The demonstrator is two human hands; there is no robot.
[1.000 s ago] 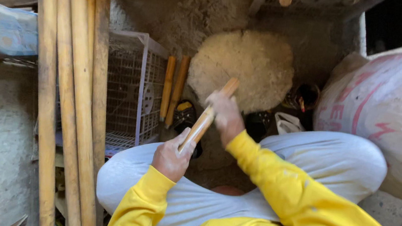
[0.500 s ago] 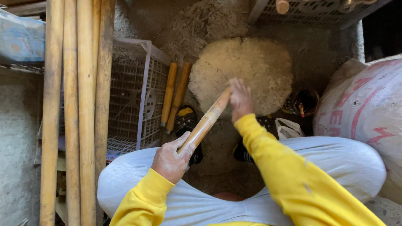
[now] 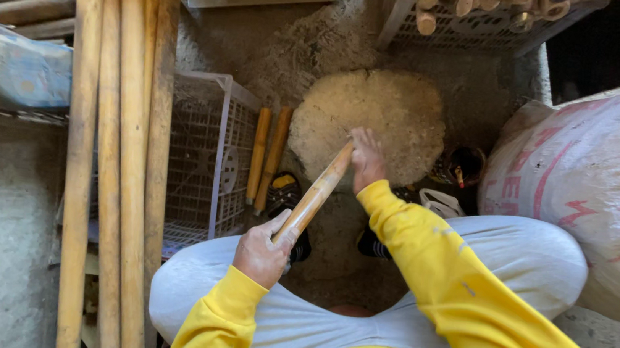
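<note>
1. The left hand (image 3: 263, 250) is closed around the near end of a short wooden stick (image 3: 315, 195), close to the person's knee. The grip sits right at the tip, so the stick could twist or slide out if it is pushed hard.
2. The right hand (image 3: 367, 159) is wrapped around the far end of the same stick, which slants up and away from the body, ending at the edge of a round, pale wooden block (image 3: 369, 123) dusted with shavings. I cannot tell whether this hand also holds a blade or tool; the fingers hide it. If it does, a slip toward the left hand or the legs could cut.
3. The dusty block top looks loose-surfaced, so the stick's end may skid off it.
4. Two more short sticks (image 3: 267, 154) stand just left of the block, leaning by a white wire crate (image 3: 208, 156). A swinging elbow could knock them over.
5. Long poles (image 3: 109, 153) lean upright on the far left; a bump to the crate might send them sliding.
6. A large white sack (image 3: 592, 188) presses close on the right, leaving that arm little room.
</note>
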